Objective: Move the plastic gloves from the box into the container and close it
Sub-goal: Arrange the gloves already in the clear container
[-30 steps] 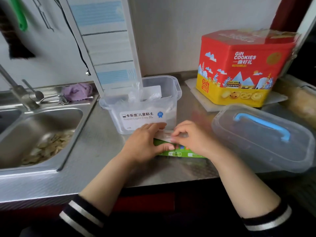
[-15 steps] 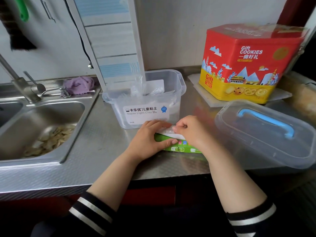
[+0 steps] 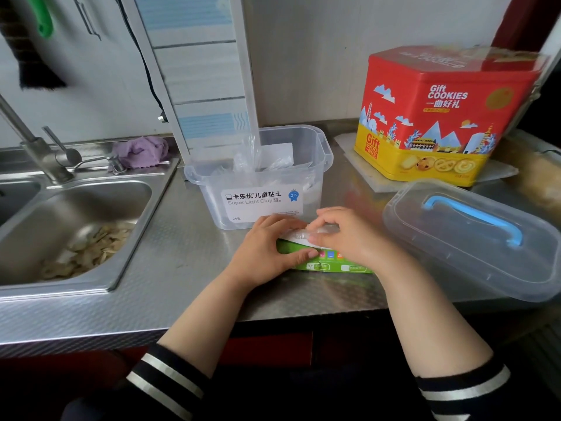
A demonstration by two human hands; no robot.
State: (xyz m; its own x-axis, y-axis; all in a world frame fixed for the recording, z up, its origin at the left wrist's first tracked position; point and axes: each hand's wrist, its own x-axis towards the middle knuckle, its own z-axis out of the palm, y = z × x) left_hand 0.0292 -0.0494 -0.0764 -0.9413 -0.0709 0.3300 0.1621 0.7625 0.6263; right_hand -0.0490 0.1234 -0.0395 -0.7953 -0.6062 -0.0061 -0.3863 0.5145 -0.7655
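Note:
A flat green glove box (image 3: pixel 331 264) lies on the steel counter in front of the clear plastic container (image 3: pixel 321 153). My left hand (image 3: pixel 267 250) grips the box's left end, thumb along its front side. My right hand (image 3: pixel 346 235) pinches clear plastic gloves (image 3: pixel 303 235) at the box's top opening. The container is open and holds crumpled clear plastic gloves (image 3: pixel 258 165); a white label is on its front. Its clear lid (image 3: pixel 473 238) with a blue handle lies to the right on the counter.
A red and yellow cookie tin (image 3: pixel 440 113) stands at the back right. A steel sink (image 3: pixel 69 226) with scraps in it and a tap (image 3: pixel 33 141) is on the left, with a purple cloth (image 3: pixel 139 151) behind it. The counter's front edge is near.
Both hands stay on the box. The right hand's fingers have shifted slightly at the opening, and more of the clear plastic shows between the hands. The view has shifted a little.

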